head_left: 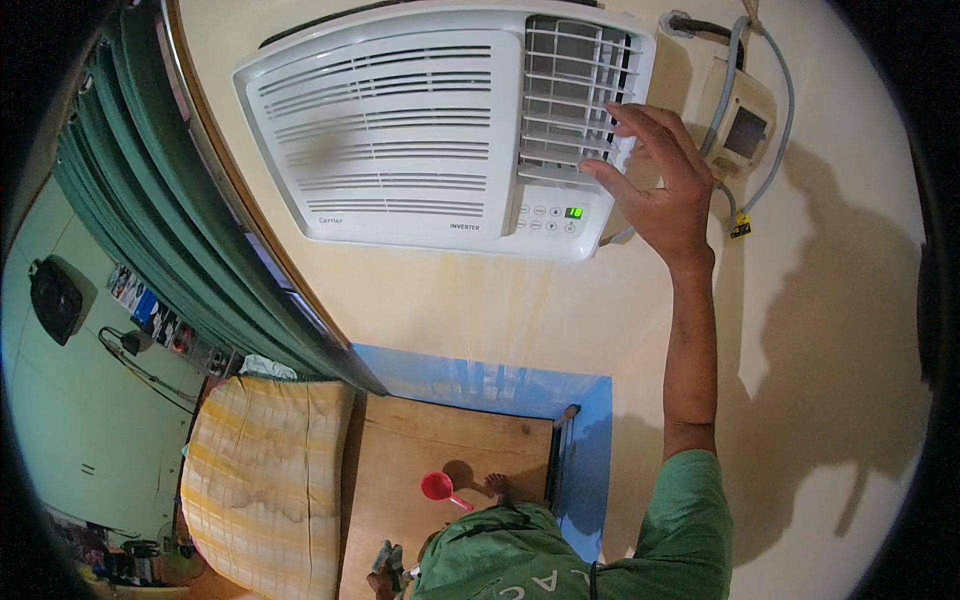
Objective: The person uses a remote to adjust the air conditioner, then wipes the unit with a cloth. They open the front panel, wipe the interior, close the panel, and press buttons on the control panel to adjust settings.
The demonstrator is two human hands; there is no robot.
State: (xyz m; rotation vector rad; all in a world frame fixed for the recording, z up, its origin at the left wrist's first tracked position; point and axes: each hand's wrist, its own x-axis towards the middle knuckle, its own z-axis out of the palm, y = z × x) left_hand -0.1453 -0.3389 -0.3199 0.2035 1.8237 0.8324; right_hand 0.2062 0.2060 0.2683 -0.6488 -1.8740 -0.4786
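Note:
A white window air conditioner (400, 215) is set in the wall in front of me. My right hand (665, 185) is raised to the right edge of its air-outlet grille (565, 125). The thumb and fingers are apart, with the fingertips at or close to the louvers; firm contact cannot be made out. Below the grille are small buttons and a lit green display (574, 213). Low in the view, my left hand (380, 583) is closed on a grey-green crumpled cloth (388, 556), partly cut off by the lower edge.
Beneath lies a wooden board (400, 450) with a red dipper (437, 487) and my foot on it. A yellow checked mattress (265, 480) is at left, below a green curtain (170, 200). A wall socket box (745, 130) with cables hangs right of the unit.

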